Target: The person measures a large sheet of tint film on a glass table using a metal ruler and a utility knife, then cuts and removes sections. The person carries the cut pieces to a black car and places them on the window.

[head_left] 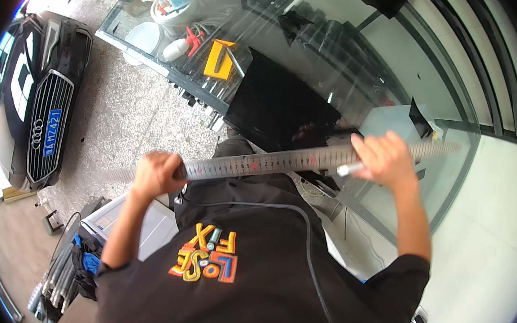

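Observation:
A long steel ruler (252, 163) stretches across in front of my body, its right part higher than its left. My left hand (159, 174) is closed around it left of the middle, thumb toward the inside. My right hand (386, 160) grips it farther right and also has a small white stick-like object (350, 169) in its fingers; its exact kind cannot be made out. Both ruler ends are smeared by motion. Beyond the ruler, a shiny black sheet of film (282, 104) lies on the glass tabletop (367, 66) and hangs toward its near edge.
On or beneath the glass are a yellow scraper-like piece (220, 59), a spray bottle (182, 47) with red head and white buckets (146, 38). A dark car (46, 100) stands at left. Rolled tubes (64, 276) lie lower left; a dark cable (311, 229) crosses my shirt.

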The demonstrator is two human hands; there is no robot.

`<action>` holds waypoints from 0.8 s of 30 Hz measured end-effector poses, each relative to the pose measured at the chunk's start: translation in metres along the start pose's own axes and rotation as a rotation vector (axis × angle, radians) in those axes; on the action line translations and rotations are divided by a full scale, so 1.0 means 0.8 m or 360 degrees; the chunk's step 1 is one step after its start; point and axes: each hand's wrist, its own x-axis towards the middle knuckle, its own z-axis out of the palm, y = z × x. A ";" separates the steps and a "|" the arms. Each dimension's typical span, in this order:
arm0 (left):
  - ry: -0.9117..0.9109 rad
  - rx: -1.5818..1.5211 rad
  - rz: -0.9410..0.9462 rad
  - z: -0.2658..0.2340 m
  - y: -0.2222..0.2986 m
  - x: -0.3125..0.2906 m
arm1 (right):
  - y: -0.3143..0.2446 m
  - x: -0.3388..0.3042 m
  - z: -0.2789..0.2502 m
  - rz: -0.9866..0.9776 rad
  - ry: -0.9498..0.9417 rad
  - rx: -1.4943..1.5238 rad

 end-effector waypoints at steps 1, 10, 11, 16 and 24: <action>-0.0030 -0.0075 -0.0074 0.008 0.001 -0.018 | 0.022 0.034 0.007 -0.0094 0.0020 -0.0003; 0.0072 -0.0578 -0.0891 0.082 -0.008 -0.034 | 0.130 0.277 0.149 -0.0433 -0.0061 0.0237; 0.0040 -0.0591 -0.0954 0.085 -0.003 -0.031 | 0.137 0.289 0.169 -0.0505 0.0011 0.0253; 0.0034 -0.0607 -0.1111 0.113 0.035 -0.002 | 0.158 0.301 0.246 -0.0547 -0.0110 0.0376; 0.0101 -0.0663 -0.1242 0.175 0.086 0.027 | 0.180 0.306 0.270 -0.0592 -0.0023 0.0300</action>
